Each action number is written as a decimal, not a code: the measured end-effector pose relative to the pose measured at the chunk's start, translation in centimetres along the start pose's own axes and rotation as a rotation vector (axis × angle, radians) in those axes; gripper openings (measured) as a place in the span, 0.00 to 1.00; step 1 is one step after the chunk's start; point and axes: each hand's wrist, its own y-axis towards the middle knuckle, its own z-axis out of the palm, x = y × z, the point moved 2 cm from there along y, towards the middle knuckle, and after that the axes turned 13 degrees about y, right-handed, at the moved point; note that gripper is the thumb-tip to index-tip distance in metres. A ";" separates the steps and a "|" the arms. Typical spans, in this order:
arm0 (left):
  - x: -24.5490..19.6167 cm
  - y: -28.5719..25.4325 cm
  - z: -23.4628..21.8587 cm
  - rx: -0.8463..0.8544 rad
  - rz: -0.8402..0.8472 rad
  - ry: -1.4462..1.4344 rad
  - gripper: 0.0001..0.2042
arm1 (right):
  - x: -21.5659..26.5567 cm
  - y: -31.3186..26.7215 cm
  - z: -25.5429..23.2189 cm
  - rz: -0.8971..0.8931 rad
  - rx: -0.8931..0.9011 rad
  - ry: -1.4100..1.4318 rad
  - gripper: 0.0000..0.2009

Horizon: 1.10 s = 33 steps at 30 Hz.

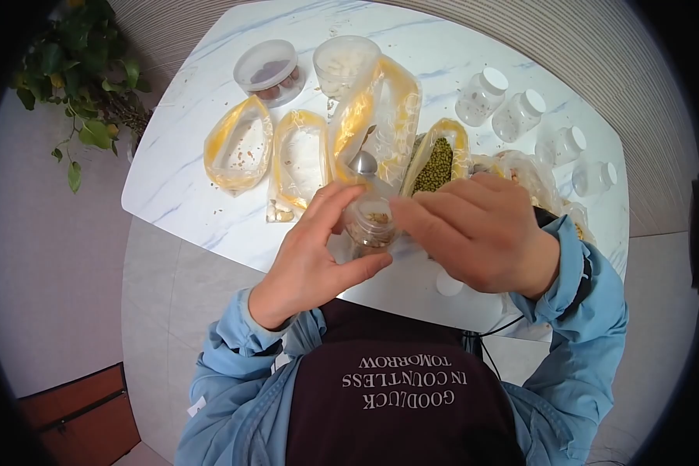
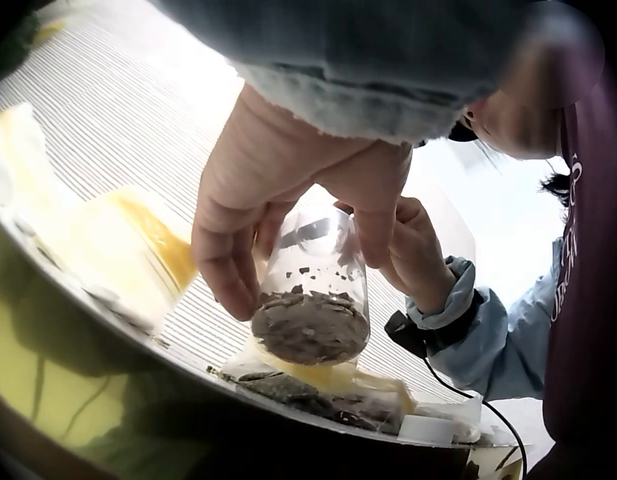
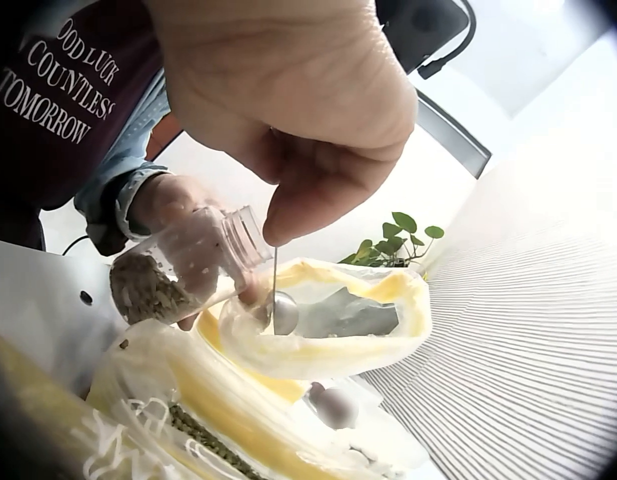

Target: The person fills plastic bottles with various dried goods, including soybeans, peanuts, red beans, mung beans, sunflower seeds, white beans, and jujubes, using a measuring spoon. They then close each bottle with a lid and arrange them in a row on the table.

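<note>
My left hand (image 1: 303,252) grips a clear plastic jar (image 1: 371,231) tilted over the table's near side, its mouth uncovered. Brownish-grey dried flakes (image 2: 311,328) gather in the jar's base in the left wrist view. Close beside the jar mouth, my right hand (image 1: 481,233) pinches the thin handle of a metal spoon (image 3: 284,313). The spoon's rounded bowl hangs over the opening of a yellow-edged plastic bag (image 3: 414,325) in the right wrist view. Just beyond the jar stands the tall yellow-edged bag (image 1: 338,144), with some dark pieces inside.
Two more opened bags (image 1: 238,182) stand to the left, and a bag of green beans (image 1: 435,165) to the right. Behind are two round tubs (image 1: 268,87). Several white-lidded jars (image 1: 481,97) line the right side. A loose white lid (image 1: 448,283) lies near the front edge.
</note>
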 end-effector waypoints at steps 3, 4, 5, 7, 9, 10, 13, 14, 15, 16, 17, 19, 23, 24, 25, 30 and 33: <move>0.1 -0.1 -0.2 -0.027 0.012 -0.019 0.37 | -0.4 0.3 -1.2 -0.008 -0.082 -0.023 0.20; 0.2 -0.1 -0.2 -0.030 0.012 -0.024 0.37 | -0.7 0.4 -1.5 -0.018 -0.121 -0.034 0.20; 0.1 -0.1 -0.2 -0.035 0.014 -0.015 0.37 | -0.9 0.5 -1.7 -0.018 -0.133 -0.034 0.20; 0.0 -0.3 -0.3 -0.042 0.020 0.005 0.37 | -1.2 0.8 -2.0 -0.016 -0.157 -0.036 0.20; -0.6 -0.4 -0.7 -0.028 0.030 0.048 0.37 | -1.3 0.8 -1.9 -0.022 -0.164 -0.036 0.20; -0.8 -0.4 -0.8 -0.021 0.035 0.070 0.37 | -1.4 0.8 -1.8 -0.026 -0.167 -0.036 0.19; -1.1 -0.5 -0.9 -0.041 0.081 0.092 0.37 | -1.4 0.8 -1.5 -0.026 -0.180 -0.052 0.19; -1.1 -0.5 -1.0 -0.044 0.085 0.095 0.37 | -1.5 0.8 -1.4 -0.015 -0.173 -0.027 0.19; -1.2 -0.5 -1.0 -0.047 0.088 0.098 0.37 | -1.5 0.7 -1.4 -0.003 -0.165 -0.003 0.19; -1.3 -0.5 -1.0 -0.049 0.092 0.100 0.37 | -1.5 0.6 -1.4 0.009 -0.157 0.022 0.20; -1.3 -0.5 -1.0 -0.052 0.098 0.100 0.37 | -1.4 0.6 -1.4 0.019 -0.157 0.029 0.20; -1.2 -0.4 -1.0 -0.056 0.108 0.099 0.37 | -1.2 0.7 -1.5 0.039 -0.156 0.044 0.20; -1.2 -0.5 -0.9 -0.062 0.116 0.101 0.38 | -1.4 0.7 -1.5 -0.015 -0.184 -0.022 0.19; -1.2 -0.5 -0.9 -0.067 0.128 0.103 0.38 | -1.5 0.5 -1.3 -0.020 -0.171 -0.032 0.19; -1.1 -0.5 -0.9 -0.071 0.140 0.105 0.38 | -1.6 0.4 -1.2 -0.025 -0.157 -0.041 0.19; -1.2 -0.5 -0.8 -0.065 0.118 0.094 0.38 | -1.1 0.2 -1.3 -0.004 -0.126 -0.034 0.20; -1.2 -0.5 -0.8 -0.074 0.134 0.108 0.38 | -1.3 0.1 -0.7 -0.038 -0.178 -0.126 0.20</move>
